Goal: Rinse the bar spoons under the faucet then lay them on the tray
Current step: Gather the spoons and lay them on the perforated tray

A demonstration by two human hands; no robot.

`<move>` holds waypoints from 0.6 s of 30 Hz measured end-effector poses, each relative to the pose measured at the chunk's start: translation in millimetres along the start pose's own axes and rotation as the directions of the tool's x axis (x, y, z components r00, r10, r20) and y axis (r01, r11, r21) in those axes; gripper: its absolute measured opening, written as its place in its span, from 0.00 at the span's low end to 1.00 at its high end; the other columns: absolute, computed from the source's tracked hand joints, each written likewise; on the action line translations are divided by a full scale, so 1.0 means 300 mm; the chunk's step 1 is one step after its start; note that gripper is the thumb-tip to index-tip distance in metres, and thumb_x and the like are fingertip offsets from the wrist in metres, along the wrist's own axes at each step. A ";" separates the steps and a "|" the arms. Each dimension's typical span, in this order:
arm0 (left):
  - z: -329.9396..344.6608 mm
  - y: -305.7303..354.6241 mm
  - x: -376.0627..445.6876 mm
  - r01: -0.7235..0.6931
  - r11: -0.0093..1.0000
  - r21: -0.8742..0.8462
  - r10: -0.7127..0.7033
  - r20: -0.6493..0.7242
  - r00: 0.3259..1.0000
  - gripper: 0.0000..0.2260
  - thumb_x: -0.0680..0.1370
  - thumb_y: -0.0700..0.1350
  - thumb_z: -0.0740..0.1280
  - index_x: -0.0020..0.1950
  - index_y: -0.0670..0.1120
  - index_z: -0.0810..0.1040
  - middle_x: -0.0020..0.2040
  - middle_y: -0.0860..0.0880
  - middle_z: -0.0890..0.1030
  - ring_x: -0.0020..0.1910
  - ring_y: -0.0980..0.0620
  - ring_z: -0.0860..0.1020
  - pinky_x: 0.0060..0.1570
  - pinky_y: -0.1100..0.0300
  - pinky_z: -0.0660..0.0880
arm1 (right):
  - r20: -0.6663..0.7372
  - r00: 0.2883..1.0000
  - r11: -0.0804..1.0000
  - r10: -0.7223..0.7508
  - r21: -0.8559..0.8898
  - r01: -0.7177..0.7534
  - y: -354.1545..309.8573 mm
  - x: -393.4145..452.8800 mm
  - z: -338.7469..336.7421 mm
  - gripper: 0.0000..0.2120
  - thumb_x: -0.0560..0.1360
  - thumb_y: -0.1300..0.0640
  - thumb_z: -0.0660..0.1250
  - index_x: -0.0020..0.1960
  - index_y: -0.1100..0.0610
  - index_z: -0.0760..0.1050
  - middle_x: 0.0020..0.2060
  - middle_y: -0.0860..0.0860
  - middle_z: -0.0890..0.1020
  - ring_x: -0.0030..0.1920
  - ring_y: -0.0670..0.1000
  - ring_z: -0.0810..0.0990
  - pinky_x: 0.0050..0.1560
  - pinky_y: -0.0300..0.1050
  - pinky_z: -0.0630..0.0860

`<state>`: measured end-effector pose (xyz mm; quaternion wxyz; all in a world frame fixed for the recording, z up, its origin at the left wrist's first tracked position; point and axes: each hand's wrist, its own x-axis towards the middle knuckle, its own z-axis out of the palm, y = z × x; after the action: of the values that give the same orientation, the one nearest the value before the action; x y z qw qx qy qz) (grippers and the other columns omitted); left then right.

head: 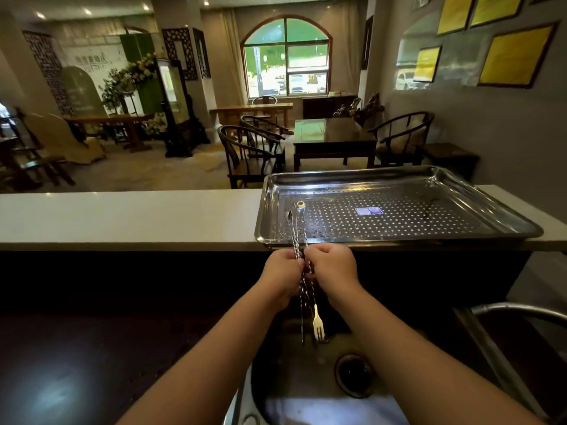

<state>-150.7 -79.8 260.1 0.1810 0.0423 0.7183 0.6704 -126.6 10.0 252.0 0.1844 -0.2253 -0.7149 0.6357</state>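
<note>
Both hands, left hand [283,273] and right hand [333,268], are being clenched on two twisted bar spoons [302,240] held between sink [300,391] and perforated tray [399,216]. Stems appear wet, probably slippery; mid-stem gripping is being judged safest.

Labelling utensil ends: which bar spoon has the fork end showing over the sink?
The spoon pinched by the right hand: its pale fork tines hang lowest. The one in the left hand ends in a plain dark tip.
</note>
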 end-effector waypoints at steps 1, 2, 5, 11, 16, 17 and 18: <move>-0.002 0.003 0.015 -0.003 1.000 -0.007 0.003 0.005 1.000 0.13 0.78 0.33 0.57 0.40 0.41 0.79 0.31 0.45 0.79 0.28 0.51 0.79 0.36 0.53 0.76 | 0.004 1.000 1.000 0.001 0.005 -0.001 -0.002 0.013 0.002 0.09 0.69 0.61 0.66 0.34 0.63 0.81 0.30 0.60 0.83 0.30 0.53 0.80 0.37 0.57 0.82; -0.006 0.007 0.029 0.002 1.000 -0.015 -0.002 0.014 1.000 0.13 0.78 0.33 0.57 0.40 0.41 0.79 0.31 0.45 0.79 0.27 0.52 0.79 0.34 0.54 0.77 | 0.006 1.000 1.000 -0.001 0.005 0.001 -0.004 0.027 0.007 0.08 0.69 0.61 0.66 0.34 0.63 0.81 0.30 0.60 0.82 0.30 0.53 0.79 0.36 0.55 0.82; -0.032 0.027 0.076 0.022 0.999 -0.038 -0.020 0.066 0.998 0.12 0.79 0.34 0.58 0.40 0.41 0.78 0.29 0.47 0.79 0.26 0.53 0.79 0.31 0.56 0.77 | 0.006 1.000 1.000 -0.003 -0.023 0.003 -0.021 0.061 0.030 0.08 0.69 0.61 0.67 0.34 0.63 0.81 0.29 0.59 0.81 0.29 0.53 0.78 0.33 0.51 0.79; -0.092 0.096 0.131 0.029 0.990 -0.135 -0.008 0.156 0.988 0.11 0.80 0.33 0.57 0.40 0.38 0.76 0.24 0.49 0.78 0.22 0.55 0.76 0.27 0.60 0.78 | 0.096 0.991 0.993 0.094 0.060 -0.100 -0.101 0.142 0.083 0.07 0.65 0.64 0.66 0.29 0.60 0.78 0.27 0.59 0.76 0.24 0.53 0.73 0.27 0.44 0.72; -0.143 0.167 0.178 0.048 0.990 -0.136 -0.030 0.129 0.991 0.04 0.80 0.34 0.60 0.47 0.38 0.72 0.37 0.43 0.76 0.28 0.52 0.76 0.30 0.56 0.81 | 0.062 0.996 0.997 0.067 0.035 -0.070 -0.173 0.221 0.112 0.05 0.67 0.64 0.67 0.37 0.66 0.79 0.30 0.61 0.77 0.27 0.54 0.75 0.30 0.48 0.72; -0.149 0.174 0.187 0.066 0.988 -0.139 -0.049 0.123 0.991 0.02 0.79 0.33 0.60 0.49 0.38 0.72 0.39 0.43 0.74 0.29 0.51 0.76 0.31 0.55 0.81 | 0.044 0.997 0.998 0.062 0.006 -0.062 -0.182 0.238 0.112 0.07 0.68 0.63 0.67 0.39 0.68 0.80 0.31 0.60 0.77 0.28 0.54 0.74 0.31 0.48 0.72; -0.154 0.180 0.196 0.081 0.987 -0.138 -0.065 0.121 0.991 0.05 0.79 0.33 0.60 0.54 0.36 0.71 0.40 0.42 0.73 0.30 0.51 0.75 0.32 0.53 0.81 | 0.028 0.998 0.998 0.056 -0.026 -0.055 -0.188 0.252 0.111 0.08 0.68 0.63 0.67 0.40 0.69 0.80 0.31 0.59 0.77 0.28 0.52 0.74 0.31 0.46 0.71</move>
<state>-229.9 -100.4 302.5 0.2496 0.0418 0.6581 0.7092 -212.5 19.6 302.0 0.1536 -0.2381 -0.7188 0.6348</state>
